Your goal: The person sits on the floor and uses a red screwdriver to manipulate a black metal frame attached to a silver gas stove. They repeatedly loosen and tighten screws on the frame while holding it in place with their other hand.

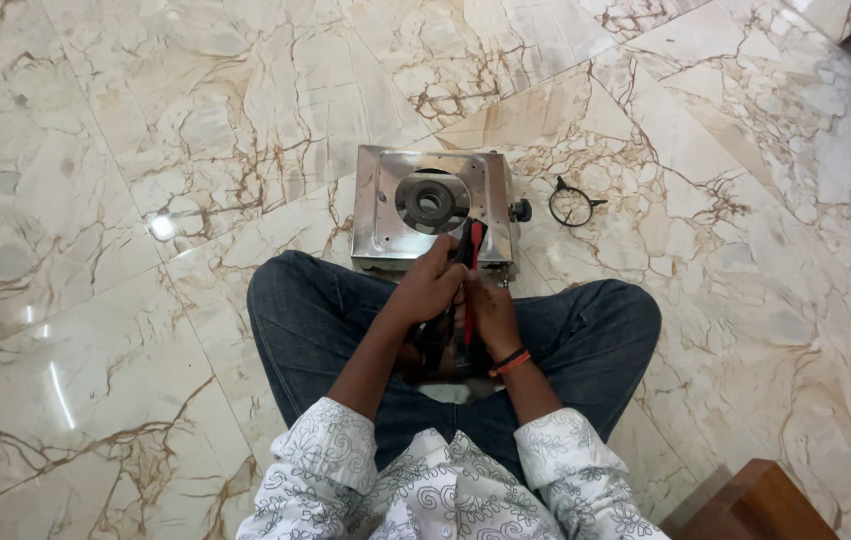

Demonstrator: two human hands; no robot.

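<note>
I sit cross-legged on a marble floor. My left hand (429, 287) grips a pair of pliers with red and black handles (473, 262), its fingers wrapped around the upper part. My right hand (494, 312) closes on the lower part of the same tool, a red and black band on its wrist. Both hands meet over my lap, just in front of a small single-burner steel stove (386, 205). The burner opening (432, 200) is round and dark. What lies under the hands in my lap is hidden.
A black wire pan-support ring (572, 205) lies on the floor right of the stove, near its black knob (522, 210). A brown wooden piece of furniture (761, 505) shows at the bottom right corner.
</note>
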